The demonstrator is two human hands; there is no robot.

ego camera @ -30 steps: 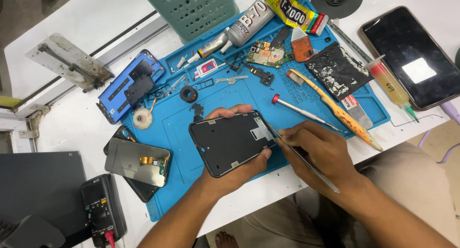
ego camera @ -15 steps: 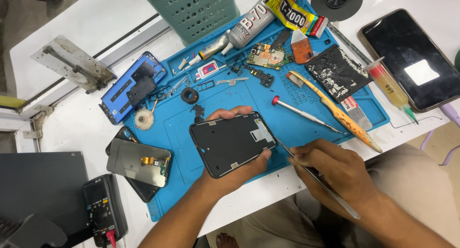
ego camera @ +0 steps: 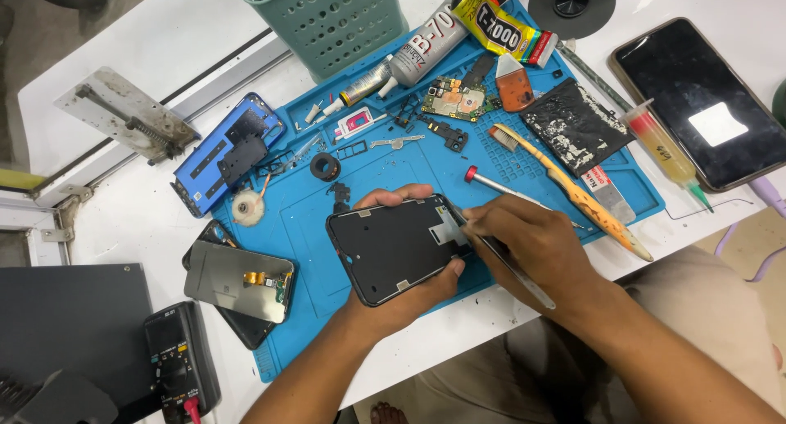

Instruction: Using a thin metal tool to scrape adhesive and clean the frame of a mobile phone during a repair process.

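Gripping black phone frame [ego camera: 399,248] over blue mat [ego camera: 327,252] at tabletop's near edge, left hand [ego camera: 409,289] fingers are wrapping it while right hand [ego camera: 532,244] fingers are pinching tweezers [ego camera: 499,256] against its right end.

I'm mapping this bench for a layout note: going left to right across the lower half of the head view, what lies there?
Multimeter → loose screen panel → left hand holding the black phone frame → right hand with tweezers.
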